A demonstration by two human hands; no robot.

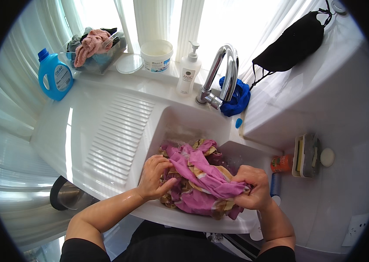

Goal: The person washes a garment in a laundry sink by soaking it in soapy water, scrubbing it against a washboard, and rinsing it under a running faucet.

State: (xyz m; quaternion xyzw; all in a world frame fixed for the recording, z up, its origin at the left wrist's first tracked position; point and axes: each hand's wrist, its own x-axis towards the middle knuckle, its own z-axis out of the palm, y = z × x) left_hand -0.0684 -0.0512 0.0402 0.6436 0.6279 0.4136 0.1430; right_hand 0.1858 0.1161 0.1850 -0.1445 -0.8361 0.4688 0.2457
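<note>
A wet pink cloth with brown and yellow patches [193,170] lies bunched in the white sink basin [173,120]. My right hand [254,187] is closed round a twisted end of it, at the basin's right side. At the cloth's left edge is my left hand [153,178], thumb and fingers apart, fingertips against the fabric. Some sudsy water shows behind the cloth; its underside is hidden. Over the back of the basin stands a chrome faucet [224,65].
Left of the basin is a ribbed washboard [119,135]. Along the back stand a blue detergent bottle [55,75], a clear bin of clothes [101,67], a white tub [156,65] and a pump bottle [188,74]. A blue cloth [238,98] lies by the faucet; a soap holder [305,155] is on the right.
</note>
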